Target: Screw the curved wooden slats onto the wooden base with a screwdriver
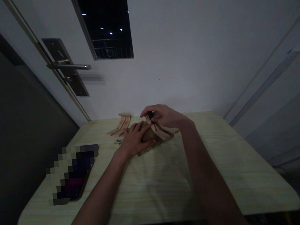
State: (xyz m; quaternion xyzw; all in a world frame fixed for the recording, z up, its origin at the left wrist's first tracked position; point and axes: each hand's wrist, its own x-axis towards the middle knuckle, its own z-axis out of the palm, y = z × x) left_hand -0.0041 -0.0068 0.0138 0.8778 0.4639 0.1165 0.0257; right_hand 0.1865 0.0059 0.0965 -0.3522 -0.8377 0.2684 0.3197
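My left hand point(135, 138) lies spread over a brown, rough-looking board point(148, 135) on the table, fingers apart and pressing on its top. Across the board's right part runs a pale angled wooden piece point(160, 132). My right hand point(163, 115) is closed around the black handle of what looks like a small screwdriver point(150, 116), held upright above the pale piece. A small metal part shows below the handle, touching or close to the wood; I cannot tell which. Past my left fingers rest more pale angled wooden pieces point(124, 121). Several dark screws or nails point(118, 142) lie beside that hand.
A phone point(78, 176), partly pixelated, lies at the left of the light wood-grain table point(158, 196). Behind the table stands a white door point(175, 46) with a metal lever handle point(68, 66) and a dark window point(107, 24). A pale panel point(283, 89) is on the right.
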